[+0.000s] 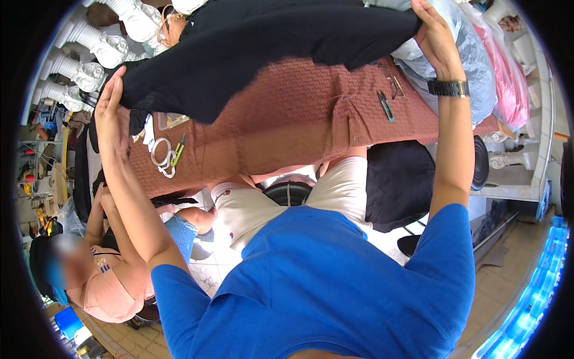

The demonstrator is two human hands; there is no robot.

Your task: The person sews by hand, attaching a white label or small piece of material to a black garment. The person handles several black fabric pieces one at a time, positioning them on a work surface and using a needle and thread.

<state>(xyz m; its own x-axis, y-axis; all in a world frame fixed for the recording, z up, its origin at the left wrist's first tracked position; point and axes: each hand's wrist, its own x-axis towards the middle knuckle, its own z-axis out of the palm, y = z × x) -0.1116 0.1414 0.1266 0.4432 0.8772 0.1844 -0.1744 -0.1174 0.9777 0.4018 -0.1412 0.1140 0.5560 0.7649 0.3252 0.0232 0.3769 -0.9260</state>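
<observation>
Currently: black cloth (269, 42), stretched above your bench (287, 119), long axis running hand to hand. Your left hand (110, 107) grips its left edge; your right hand (435, 39) grips the right corner. Snips (385, 106) lie on the bench, nearer your right hand.

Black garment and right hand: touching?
Touching. The head view shows the right hand gripping the edge of the black garment, fingers curled over the cloth; the left hand holds its other end.
</observation>
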